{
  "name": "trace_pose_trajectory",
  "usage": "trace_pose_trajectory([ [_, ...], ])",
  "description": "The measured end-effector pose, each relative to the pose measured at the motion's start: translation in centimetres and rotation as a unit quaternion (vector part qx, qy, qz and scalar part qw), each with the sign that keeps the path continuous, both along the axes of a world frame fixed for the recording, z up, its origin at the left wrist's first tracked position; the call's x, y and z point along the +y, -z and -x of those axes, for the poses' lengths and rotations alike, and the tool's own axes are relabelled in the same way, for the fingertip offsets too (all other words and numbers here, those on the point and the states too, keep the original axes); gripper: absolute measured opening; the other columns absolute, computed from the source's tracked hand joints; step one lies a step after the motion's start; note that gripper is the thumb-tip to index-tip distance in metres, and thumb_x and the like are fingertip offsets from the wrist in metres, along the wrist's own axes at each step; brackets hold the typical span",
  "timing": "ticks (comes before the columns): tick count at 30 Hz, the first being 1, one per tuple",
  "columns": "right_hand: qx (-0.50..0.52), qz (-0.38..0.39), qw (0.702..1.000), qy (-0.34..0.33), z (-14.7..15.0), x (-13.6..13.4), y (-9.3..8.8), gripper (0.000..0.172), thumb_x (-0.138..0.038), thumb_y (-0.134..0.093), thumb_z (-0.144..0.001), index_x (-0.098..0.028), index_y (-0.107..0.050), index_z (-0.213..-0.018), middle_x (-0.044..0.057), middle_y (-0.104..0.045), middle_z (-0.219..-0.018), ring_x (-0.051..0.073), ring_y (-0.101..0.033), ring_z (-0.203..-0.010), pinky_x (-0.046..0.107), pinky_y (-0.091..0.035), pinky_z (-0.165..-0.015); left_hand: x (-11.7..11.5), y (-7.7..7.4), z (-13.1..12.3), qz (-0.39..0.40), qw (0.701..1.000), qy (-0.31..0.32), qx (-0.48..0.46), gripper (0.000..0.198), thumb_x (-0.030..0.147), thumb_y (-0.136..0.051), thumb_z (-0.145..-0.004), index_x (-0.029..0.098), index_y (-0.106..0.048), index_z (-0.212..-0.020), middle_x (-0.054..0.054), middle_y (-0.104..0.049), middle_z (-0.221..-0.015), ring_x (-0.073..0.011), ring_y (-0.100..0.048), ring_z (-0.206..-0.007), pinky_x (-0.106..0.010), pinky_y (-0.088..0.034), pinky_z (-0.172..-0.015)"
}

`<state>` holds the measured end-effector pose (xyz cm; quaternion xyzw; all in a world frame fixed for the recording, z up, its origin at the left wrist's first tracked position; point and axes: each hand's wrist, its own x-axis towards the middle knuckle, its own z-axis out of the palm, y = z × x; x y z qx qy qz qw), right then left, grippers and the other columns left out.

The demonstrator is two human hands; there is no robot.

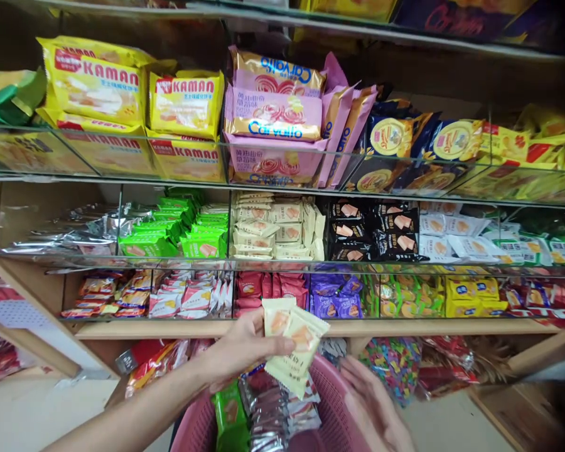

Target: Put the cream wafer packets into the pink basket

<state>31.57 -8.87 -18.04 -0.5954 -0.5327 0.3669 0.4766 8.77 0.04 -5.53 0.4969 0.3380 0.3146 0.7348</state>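
Observation:
My left hand (pixel 258 345) is closed on two cream-coloured wafer packets (pixel 297 342), fanned one over the other, with the thumb across the front. The packets hang above a pink plastic basket (pixel 332 383). Inside it lie green packets (pixel 230 414), a row of silver-brown packets (pixel 267 408) and some white-and-red packets (pixel 304 414), partly hidden by the held ones. On the basket's right side is my right hand (pixel 367 402), with fingers stretched out and nothing in them; whether it touches the rim I cannot tell.
Matching cream packets (pixel 277 226) fill a middle-shelf compartment, between green packs (pixel 174 232) and black packs (pixel 374 229). Glass fronts (pixel 273 267) edge the shelves. Larger Kaman packs (pixel 98 81) stand above. A wooden ledge (pixel 169 329) runs below, with a bag of colourful sweets (pixel 393 364) underneath.

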Motion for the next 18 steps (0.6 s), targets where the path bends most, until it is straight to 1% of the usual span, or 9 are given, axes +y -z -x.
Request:
trace_pose_trajectory([
  [2, 0.072, -0.025, 0.996, -0.049, 1.8, 0.0, -1.9, 0.055, -0.046, -0.048, -0.09, -0.024, -0.033, -0.138, 0.011, -0.045, -0.14, 0.02, -0.048, -0.124, 0.03, -0.045, -0.098, -1.0, 1.4, -0.2, 0.046, 0.999, 0.014, 0.005, 0.039, 0.023, -0.078, -0.064, 0.016, -0.065, -0.101, -0.006, -0.073, -0.098, -0.0132, -0.066, -0.08, -0.026, -0.051, -0.075],
  [4, 0.09, -0.05, 0.993, -0.057, 3.1, -0.1, -3.3, 0.06, -0.043, -0.048, -0.09, -0.024, -0.024, -0.142, 0.011, -0.042, -0.142, 0.02, -0.047, -0.125, 0.032, -0.044, -0.099, -1.6, 2.4, -0.2, 0.075, 0.996, 0.054, 0.005, 0.041, 0.021, -0.077, -0.064, 0.017, -0.065, -0.103, -0.005, -0.072, -0.099, -0.0137, -0.066, -0.082, -0.026, -0.051, -0.076],
  [5, 0.066, -0.062, 0.994, -0.067, 3.4, -0.2, -3.6, 0.065, -0.042, -0.051, -0.089, -0.025, -0.02, -0.143, 0.012, -0.041, -0.143, 0.021, -0.045, -0.126, 0.034, -0.044, -0.1, -1.8, 2.8, -0.1, 0.086, 0.993, 0.085, 0.007, 0.041, 0.021, -0.077, -0.064, 0.018, -0.065, -0.103, -0.005, -0.072, -0.099, -0.0138, -0.066, -0.083, -0.027, -0.05, -0.077],
  [7, -0.048, -0.099, 0.987, -0.119, 3.5, -0.4, -3.8, 0.078, -0.043, -0.06, -0.083, -0.025, -0.017, -0.145, 0.012, -0.034, -0.147, 0.026, -0.038, -0.132, 0.04, -0.041, -0.102, -1.7, 3.6, 0.2, 0.101, 0.983, 0.154, 0.024, 0.041, 0.02, -0.078, -0.062, 0.019, -0.066, -0.102, -0.002, -0.072, -0.096, -0.0137, -0.065, -0.085, -0.028, -0.049, -0.081],
  [9, -0.215, -0.147, 0.947, -0.186, 3.1, -0.7, -3.5, 0.086, -0.043, -0.067, -0.076, -0.026, -0.019, -0.145, 0.011, -0.025, -0.151, 0.032, -0.027, -0.136, 0.048, -0.036, -0.105, -1.6, 4.4, 0.3, 0.102, 0.972, 0.205, 0.061, 0.041, 0.02, -0.081, -0.056, 0.019, -0.068, -0.095, 0.002, -0.07, -0.085, -0.0124, -0.064, -0.082, -0.028, -0.048, -0.083],
  [12, -0.41, -0.199, 0.851, -0.261, 2.5, -1.1, -2.9, 0.085, -0.042, -0.066, -0.077, -0.027, -0.019, -0.146, 0.009, -0.022, -0.153, 0.033, -0.02, -0.138, 0.052, -0.031, -0.106, -1.6, 5.7, -0.2, 0.062, 0.958, 0.246, 0.133, 0.035, 0.023, -0.084, -0.049, 0.019, -0.07, -0.08, 0.008, -0.064, -0.067, -0.0111, -0.06, -0.07, -0.028, -0.047, -0.079],
  [13, -0.447, -0.21, 0.824, -0.279, 2.4, -1.2, -2.7, 0.085, -0.042, -0.065, -0.078, -0.026, -0.017, -0.147, 0.009, -0.025, -0.152, 0.032, -0.022, -0.138, 0.051, -0.03, -0.107, -1.9, 6.1, -0.6, 0.051, 0.954, 0.258, 0.144, 0.033, 0.025, -0.084, -0.049, 0.019, -0.07, -0.079, 0.008, -0.063, -0.065, -0.0119, -0.06, -0.069, -0.029, -0.047, -0.079],
  [15, -0.484, -0.238, 0.785, -0.305, 2.4, -1.4, -2.3, 0.084, -0.046, -0.061, -0.08, -0.022, -0.016, -0.147, 0.01, -0.033, -0.148, 0.029, -0.029, -0.135, 0.048, -0.029, -0.107, -2.6, 7.1, -1.5, 0.052, 0.949, 0.279, 0.136, 0.035, 0.028, -0.083, -0.05, 0.02, -0.071, -0.082, 0.006, -0.066, -0.068, -0.0145, -0.062, -0.072, -0.032, -0.047, -0.081],
  [18, -0.498, -0.274, 0.758, -0.32, 2.3, -1.9, -1.0, 0.076, -0.055, -0.049, -0.084, -0.017, -0.024, -0.145, 0.012, -0.044, -0.141, 0.027, -0.042, -0.127, 0.043, -0.035, -0.103, -4.1, 8.5, -2.5, 0.079, 0.953, 0.277, 0.097, 0.045, 0.026, -0.082, -0.049, 0.021, -0.07, -0.091, 0.004, -0.069, -0.077, -0.0149, -0.063, -0.076, -0.032, -0.046, -0.083],
])
